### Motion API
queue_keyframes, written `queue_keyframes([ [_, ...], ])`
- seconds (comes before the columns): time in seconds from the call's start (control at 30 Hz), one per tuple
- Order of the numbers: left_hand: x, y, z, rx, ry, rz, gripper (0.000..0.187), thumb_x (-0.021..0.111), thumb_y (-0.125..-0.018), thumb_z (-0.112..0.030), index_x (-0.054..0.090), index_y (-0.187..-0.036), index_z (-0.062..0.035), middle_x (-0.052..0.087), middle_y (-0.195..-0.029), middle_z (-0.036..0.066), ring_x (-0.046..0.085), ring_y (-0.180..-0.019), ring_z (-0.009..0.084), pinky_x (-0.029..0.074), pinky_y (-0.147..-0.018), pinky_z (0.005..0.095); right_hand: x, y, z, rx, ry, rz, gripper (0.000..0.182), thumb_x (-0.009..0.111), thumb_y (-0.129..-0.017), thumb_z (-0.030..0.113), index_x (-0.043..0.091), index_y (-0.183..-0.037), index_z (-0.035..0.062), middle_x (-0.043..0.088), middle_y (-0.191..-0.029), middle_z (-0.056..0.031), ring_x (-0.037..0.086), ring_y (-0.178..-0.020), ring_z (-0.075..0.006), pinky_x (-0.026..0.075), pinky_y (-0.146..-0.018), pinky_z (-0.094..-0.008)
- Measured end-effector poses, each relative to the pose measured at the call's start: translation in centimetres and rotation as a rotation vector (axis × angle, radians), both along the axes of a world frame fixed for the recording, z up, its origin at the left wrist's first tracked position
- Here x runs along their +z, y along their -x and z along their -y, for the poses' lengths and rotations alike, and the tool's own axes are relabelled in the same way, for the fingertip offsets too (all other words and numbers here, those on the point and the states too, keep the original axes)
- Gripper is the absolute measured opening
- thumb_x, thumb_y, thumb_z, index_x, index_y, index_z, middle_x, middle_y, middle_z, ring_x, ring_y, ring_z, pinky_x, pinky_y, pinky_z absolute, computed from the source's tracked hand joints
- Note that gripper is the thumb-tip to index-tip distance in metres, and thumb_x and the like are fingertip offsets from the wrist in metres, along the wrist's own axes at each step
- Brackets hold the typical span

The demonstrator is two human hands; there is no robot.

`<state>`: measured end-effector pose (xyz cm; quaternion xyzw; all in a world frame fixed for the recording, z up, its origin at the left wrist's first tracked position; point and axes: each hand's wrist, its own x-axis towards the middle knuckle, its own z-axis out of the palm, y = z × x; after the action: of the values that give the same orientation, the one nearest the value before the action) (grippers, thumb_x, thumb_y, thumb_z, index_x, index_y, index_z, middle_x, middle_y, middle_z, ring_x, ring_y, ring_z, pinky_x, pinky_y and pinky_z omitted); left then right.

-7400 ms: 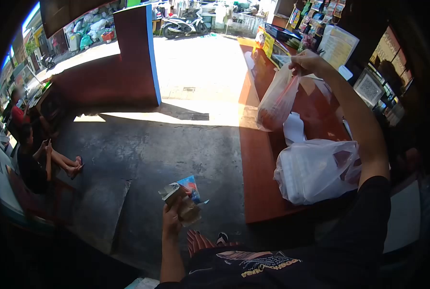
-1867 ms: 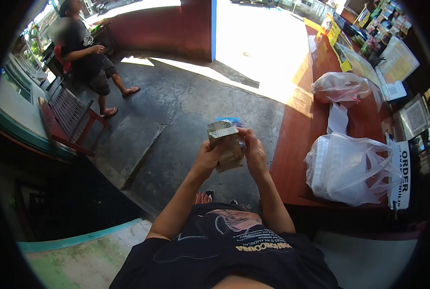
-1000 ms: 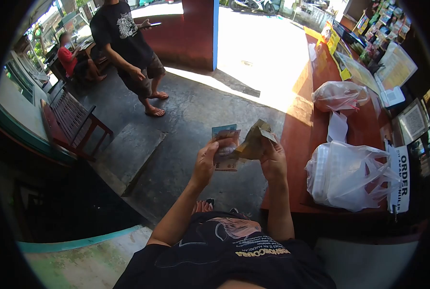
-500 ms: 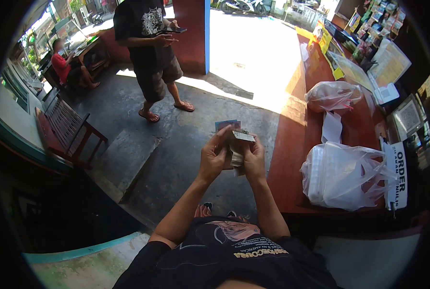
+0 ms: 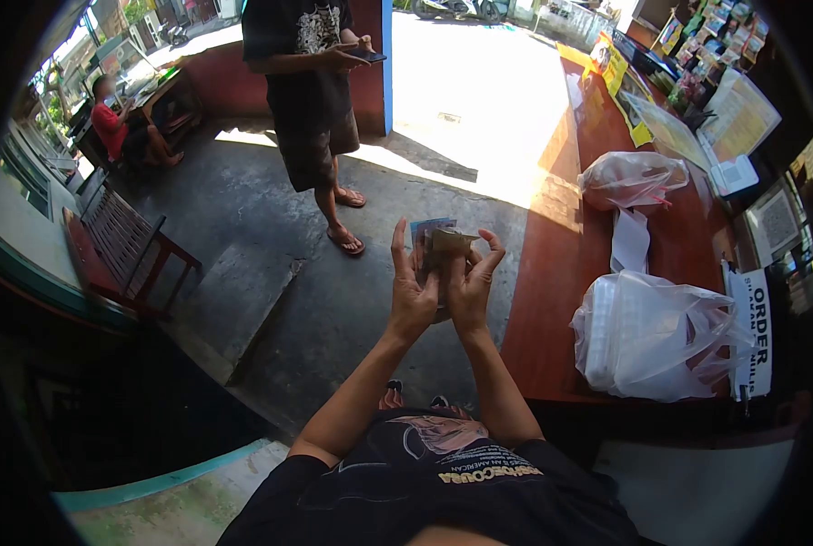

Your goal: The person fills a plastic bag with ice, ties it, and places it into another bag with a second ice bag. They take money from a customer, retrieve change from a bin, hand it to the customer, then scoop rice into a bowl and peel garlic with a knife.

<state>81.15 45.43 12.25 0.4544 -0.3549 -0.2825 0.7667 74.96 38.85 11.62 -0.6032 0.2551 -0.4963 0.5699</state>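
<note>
Paper banknotes are held in front of my body, a folded bundle with a bluish note showing at its upper left. My left hand grips the bundle from the left, its thumb against the notes and its index finger raised. From the other side my right hand holds the same bundle, thumb pressed in and index finger bent away from it. Both hands are close together above the floor, left of the wooden counter. How many notes there are cannot be made out.
On the counter lie a plastic bag with white boxes, another tied bag and an ORDER sign. A person in dark clothes stands ahead with a phone. A wooden bench and a seated person are left.
My index fingers have lifted away from the banknotes, and the upper note has shifted in the bundle. The standing person has stepped to the right and closer.
</note>
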Motion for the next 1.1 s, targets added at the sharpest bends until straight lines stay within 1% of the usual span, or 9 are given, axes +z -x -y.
queue_keyframes([
  [0.13, -0.4, -0.7, 0.6, 0.111, -0.033, 0.130, 0.077, 0.045, -0.084, 0.011, 0.002, -0.144, -0.0124, 0.036, -0.134, 0.024, 0.041, -0.123, 0.0256, 0.038, -0.100, 0.0338, -2.2, -0.1, 0.8, -0.012, -0.114, 0.123, 0.031, 0.050, -0.092, 0.005, 0.033, -0.118, 0.0060, 0.060, -0.089, -0.0108, 0.059, -0.081, -0.0151, 0.048, -0.072, -0.0257],
  [0.2, -0.1, -0.9, 0.4, 0.162, -0.041, 0.213, 0.075, 0.044, -0.086, 0.009, 0.001, -0.144, -0.0114, 0.038, -0.133, 0.024, 0.044, -0.121, 0.0261, 0.041, -0.097, 0.0319, -2.6, 0.2, 1.3, 0.039, 0.000, -0.061, 0.016, 0.050, -0.092, 0.004, 0.048, -0.108, 0.0017, 0.061, -0.090, -0.0076, 0.058, -0.082, -0.0116, 0.047, -0.072, -0.0231],
  [0.3, 0.1, -1.7, -0.6, 0.056, 0.010, -0.004, 0.072, 0.048, -0.088, 0.005, 0.004, -0.144, -0.0073, 0.038, -0.133, 0.021, 0.050, -0.114, 0.0211, 0.045, -0.093, 0.0316, -1.3, -0.4, 1.6, 0.048, -0.079, 0.033, 0.014, 0.047, -0.093, 0.002, 0.058, -0.100, -0.0010, 0.063, -0.096, -0.0064, 0.058, -0.085, -0.0089, 0.047, -0.074, -0.0218],
  [0.4, -2.1, -3.6, -3.1, 0.077, -0.111, -0.025, 0.070, 0.050, -0.091, -0.004, 0.005, -0.143, -0.0099, 0.038, -0.130, 0.020, 0.060, -0.078, 0.0139, 0.053, -0.066, 0.0247, -0.6, -0.5, 3.1, 0.091, -0.154, 0.047, 0.020, 0.045, -0.094, 0.003, 0.060, -0.108, -0.0014, 0.063, -0.102, -0.0079, 0.058, -0.089, -0.0098, 0.047, -0.079, -0.0221],
  [0.5, -6.6, -5.5, -7.4, 0.160, -0.342, -0.042, 0.068, 0.049, -0.090, -0.002, 0.007, -0.143, -0.0119, 0.038, -0.129, 0.019, 0.062, -0.077, 0.0167, 0.053, -0.064, 0.0256, -0.9, -0.7, 4.7, 0.175, -0.325, 0.120, 0.024, 0.044, -0.094, 0.003, 0.058, -0.113, -0.0019, 0.062, -0.105, -0.0089, 0.058, -0.094, -0.0107, 0.047, -0.083, -0.0230],
  [0.6, -15.8, -7.6, -13.7, 0.265, -0.674, -0.025, 0.066, 0.050, -0.088, -0.001, 0.014, -0.142, -0.0125, 0.041, -0.124, 0.018, 0.063, -0.073, 0.0179, 0.053, -0.060, 0.0270, -1.6, -1.2, 5.9, 0.232, -0.354, 0.186, 0.027, 0.044, -0.094, 0.003, 0.055, -0.118, -0.0026, 0.060, -0.111, -0.0094, 0.057, -0.097, -0.0110, 0.047, -0.084, -0.0234],
  [0.8, -28.1, -6.6, -27.3, 0.246, -1.304, -0.258, 0.056, 0.056, -0.083, -0.004, 0.032, -0.133, -0.0042, 0.052, -0.106, 0.015, 0.062, -0.059, 0.0182, 0.052, -0.048, 0.0270, -2.2, -2.4, 6.8, 0.366, -0.513, 0.238, 0.035, 0.047, -0.093, 0.003, 0.047, -0.127, -0.0013, 0.054, -0.120, -0.0083, 0.056, -0.101, -0.0119, 0.048, -0.087, -0.0258],
  [0.9, -32.5, -4.7, -32.6, 0.219, -1.434, -0.449, 0.052, 0.055, -0.082, -0.002, 0.032, -0.128, -0.0012, 0.055, -0.097, 0.021, 0.065, -0.059, 0.0237, 0.054, -0.045, 0.0304, -2.8, -3.4, 7.0, 0.358, -0.476, 0.178, 0.037, 0.047, -0.092, 0.003, 0.047, -0.129, 0.0032, 0.051, -0.126, -0.0079, 0.055, -0.105, -0.0132, 0.048, -0.088, -0.0282],
  [1.1, -34.8, -1.7, -37.2, 0.191, -1.412, -0.609, 0.046, 0.054, -0.082, -0.006, 0.036, -0.124, -0.0020, 0.053, -0.104, 0.020, 0.065, -0.068, 0.0310, 0.055, -0.053, 0.0391, -3.3, -5.8, 7.0, 0.390, -0.388, 0.109, 0.039, 0.051, -0.091, 0.003, 0.047, -0.130, 0.0037, 0.050, -0.125, -0.0067, 0.055, -0.102, -0.0116, 0.049, -0.085, -0.0265],
])
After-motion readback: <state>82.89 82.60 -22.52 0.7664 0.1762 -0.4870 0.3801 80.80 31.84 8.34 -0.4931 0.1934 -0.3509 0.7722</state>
